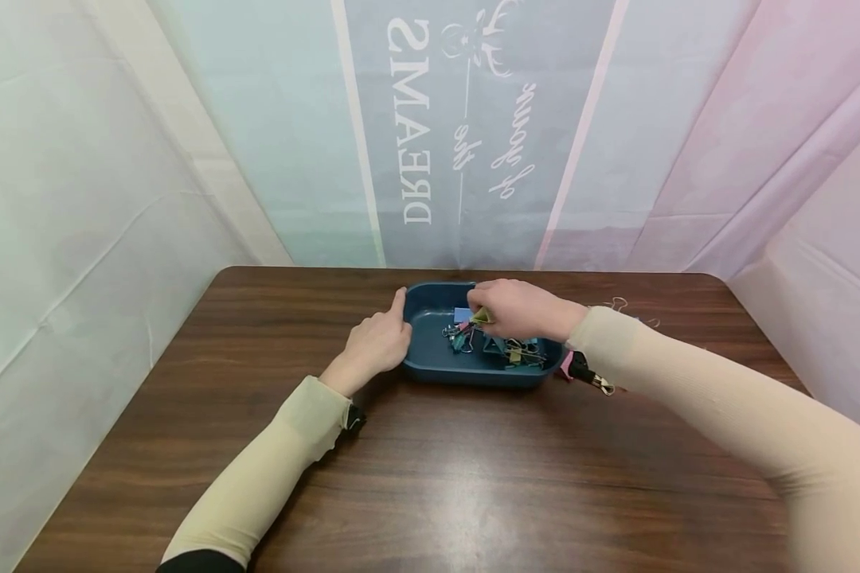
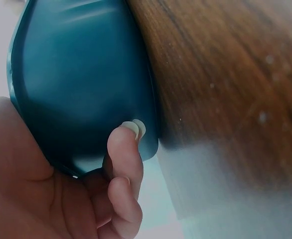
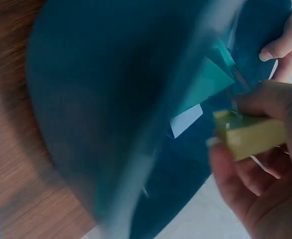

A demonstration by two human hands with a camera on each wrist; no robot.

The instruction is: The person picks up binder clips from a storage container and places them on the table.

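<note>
Now the left hand (image 1: pixel 376 342) grips the tray's (image 1: pixel 424 338) left edge; the right hand (image 1: pixel 519 309) pinches a yellow clip (image 3: pixel 253 139) over the tray.

Left arm (image 1: pixel 261 476) and right arm (image 1: pixel 695 398) reach forward, the right grip (image 1: pixel 519 309) pinched, the left grip (image 1: pixel 376 341) extending one finger (image 1: pixel 399 302).

Left of the blue tray (image 1: pixel 473 378), a long cream sleeve (image 1: pixel 258 469) covers the forearm, with a black band (image 1: pixel 202 560) across its end farthest from the tray. Its paler cuff (image 1: pixel 314 420) is loose and wrinkled, with a small black piece (image 1: pixel 355 417) at its tray-facing edge. Right of the tray, a matching sleeve (image 1: pixel 717 414) shows creases at the elbow and a soft, broad cuff (image 1: pixel 603 344). Beyond both cuffs, the left hand (image 1: pixel 374 342) and right hand (image 1: pixel 517 309) are bare.
</note>
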